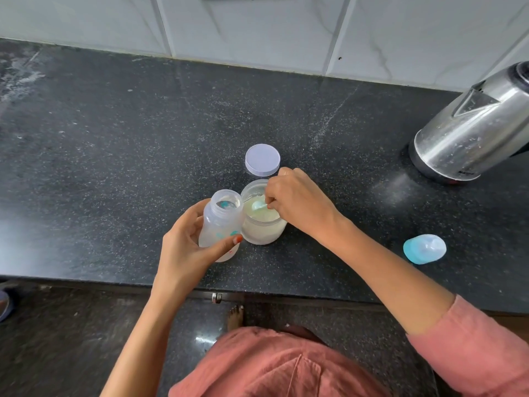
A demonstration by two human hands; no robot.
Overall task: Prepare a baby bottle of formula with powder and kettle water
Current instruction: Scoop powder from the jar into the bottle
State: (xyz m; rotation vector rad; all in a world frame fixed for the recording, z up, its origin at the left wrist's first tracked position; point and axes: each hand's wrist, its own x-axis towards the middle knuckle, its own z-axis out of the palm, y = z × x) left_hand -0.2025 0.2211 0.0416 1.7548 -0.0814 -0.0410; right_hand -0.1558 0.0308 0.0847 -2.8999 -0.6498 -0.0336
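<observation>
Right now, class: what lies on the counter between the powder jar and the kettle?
Nothing: in the head view the dark counter is bare between the powder jar and the kettle. The bottle cap lies nearer the counter's front edge, off that line.

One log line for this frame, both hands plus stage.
left hand: holds open bottle | right hand: scoop in powder jar | stage: scooping

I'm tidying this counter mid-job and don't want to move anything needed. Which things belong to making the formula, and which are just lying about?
In use:
baby bottle in left hand
powder jar
scoop in right hand
kettle
bottle cap
jar lid

Lying about:
footwear on the floor
</observation>
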